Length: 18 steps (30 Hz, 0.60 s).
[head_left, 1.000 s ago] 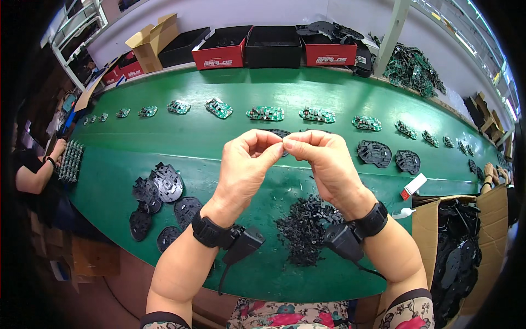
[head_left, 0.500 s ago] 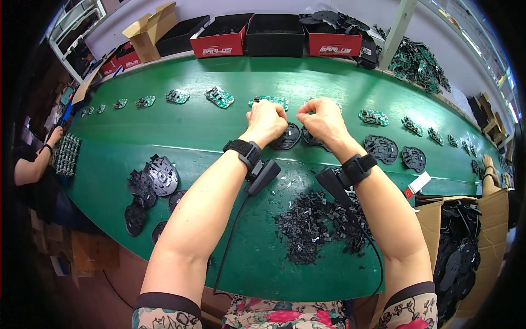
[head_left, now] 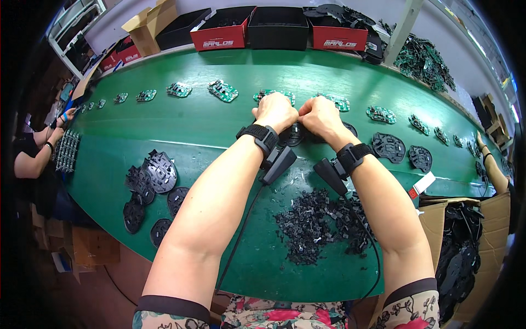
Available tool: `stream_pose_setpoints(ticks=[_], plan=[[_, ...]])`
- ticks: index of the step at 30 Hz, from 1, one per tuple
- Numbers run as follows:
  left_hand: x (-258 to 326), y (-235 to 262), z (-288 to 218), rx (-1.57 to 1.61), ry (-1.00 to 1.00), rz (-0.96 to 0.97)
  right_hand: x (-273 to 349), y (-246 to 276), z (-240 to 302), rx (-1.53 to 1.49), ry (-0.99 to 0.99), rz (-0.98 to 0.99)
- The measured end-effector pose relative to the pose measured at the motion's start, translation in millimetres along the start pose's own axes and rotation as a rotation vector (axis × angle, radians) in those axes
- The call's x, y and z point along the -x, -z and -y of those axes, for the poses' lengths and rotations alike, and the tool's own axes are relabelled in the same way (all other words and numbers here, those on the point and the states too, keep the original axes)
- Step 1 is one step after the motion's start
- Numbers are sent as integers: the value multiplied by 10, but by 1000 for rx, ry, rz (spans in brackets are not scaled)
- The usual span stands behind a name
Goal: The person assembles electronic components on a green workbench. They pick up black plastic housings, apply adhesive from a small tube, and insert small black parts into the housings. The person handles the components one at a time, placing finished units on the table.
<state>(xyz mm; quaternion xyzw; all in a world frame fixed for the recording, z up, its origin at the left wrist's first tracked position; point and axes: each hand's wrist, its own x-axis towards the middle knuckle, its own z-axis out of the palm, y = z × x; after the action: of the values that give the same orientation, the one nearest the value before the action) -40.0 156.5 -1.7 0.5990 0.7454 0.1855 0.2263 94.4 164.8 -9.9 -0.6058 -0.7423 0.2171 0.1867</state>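
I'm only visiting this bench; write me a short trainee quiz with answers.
1. True or false: the heap of small black plastic pieces lies lower in the picture than the row of green circuit boards.
2. At the far side of the glossy green tabletop stand: a) glass jars; b) red and black open boxes; c) metal buckets.
3. Fill in: the bare left hand and bare right hand are close together, with black straps around ____ wrists.

Key: 1 true; 2 b; 3 both.

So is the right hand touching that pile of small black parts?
Apart: the head view shows green tabletop between the right hand and the pile of small black parts.
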Motion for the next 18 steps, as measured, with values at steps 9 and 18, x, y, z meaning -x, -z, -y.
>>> stream_pose_setpoints(ticks=[9, 18], plan=[[-44, -61, -62, -10, 104, -19, -16, 66, -39, -23, -42, 42], [111, -14, -305, -82, 192, 17, -14, 82, -65, 10, -83, 46]])
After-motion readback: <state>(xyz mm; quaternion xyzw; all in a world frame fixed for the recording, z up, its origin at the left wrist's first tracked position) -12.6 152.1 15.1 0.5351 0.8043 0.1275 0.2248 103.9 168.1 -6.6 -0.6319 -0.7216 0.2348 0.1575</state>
